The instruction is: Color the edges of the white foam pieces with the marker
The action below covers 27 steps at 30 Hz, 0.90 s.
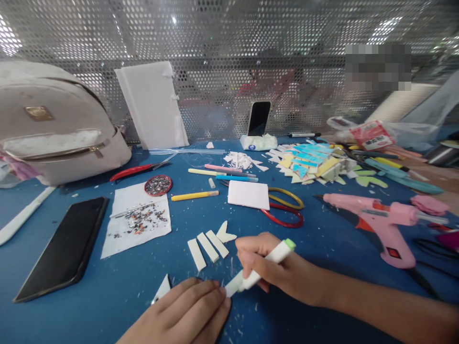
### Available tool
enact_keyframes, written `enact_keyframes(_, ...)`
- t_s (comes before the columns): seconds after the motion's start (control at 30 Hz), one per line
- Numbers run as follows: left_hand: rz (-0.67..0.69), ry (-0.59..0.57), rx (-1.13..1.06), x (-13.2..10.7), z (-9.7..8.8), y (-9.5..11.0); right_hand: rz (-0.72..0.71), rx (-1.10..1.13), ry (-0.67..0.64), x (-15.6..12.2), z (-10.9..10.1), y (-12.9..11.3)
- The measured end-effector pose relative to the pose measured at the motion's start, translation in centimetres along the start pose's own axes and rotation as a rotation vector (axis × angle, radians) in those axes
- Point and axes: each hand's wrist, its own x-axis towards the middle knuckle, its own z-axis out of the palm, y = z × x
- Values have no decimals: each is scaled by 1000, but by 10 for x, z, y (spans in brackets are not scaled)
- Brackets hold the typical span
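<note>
White marker point(279, 251) sits pinched in the curled right hand point(276, 275), its tip at a pale strip point(234, 285) between both hands; the left hand point(193, 306), fingers flat together, meets the strip's end.

A light backpack point(64, 126) stands at the left of the worktop point(195, 215); a dark phone point(66, 246) lies flat nearby. A second phone point(259, 118) stands upright before a perforated metal panel point(215, 38).
</note>
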Motion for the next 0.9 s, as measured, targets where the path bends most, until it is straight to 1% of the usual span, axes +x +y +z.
enact_keyframes(0.1, -7, -10, -10, 0, 0, 0, 14, -2, 7, 0, -1, -1)
enact_keyframes(0.37, 4, 19, -3, 1, 0, -1, 5, 7, -10, -1, 0, 2)
enact_keyframes(0.63, 1, 25, 4, 0, 1, -1, 17, 1, 20, 0, 0, 0)
enact_keyframes(0.77, -7, 19, 0, 1, 0, -1, 8, 7, -3, -1, 0, 2)
enact_keyframes(0.9, 1, 18, -2, 0, 1, 0, 11, -15, 24, -1, -1, 1)
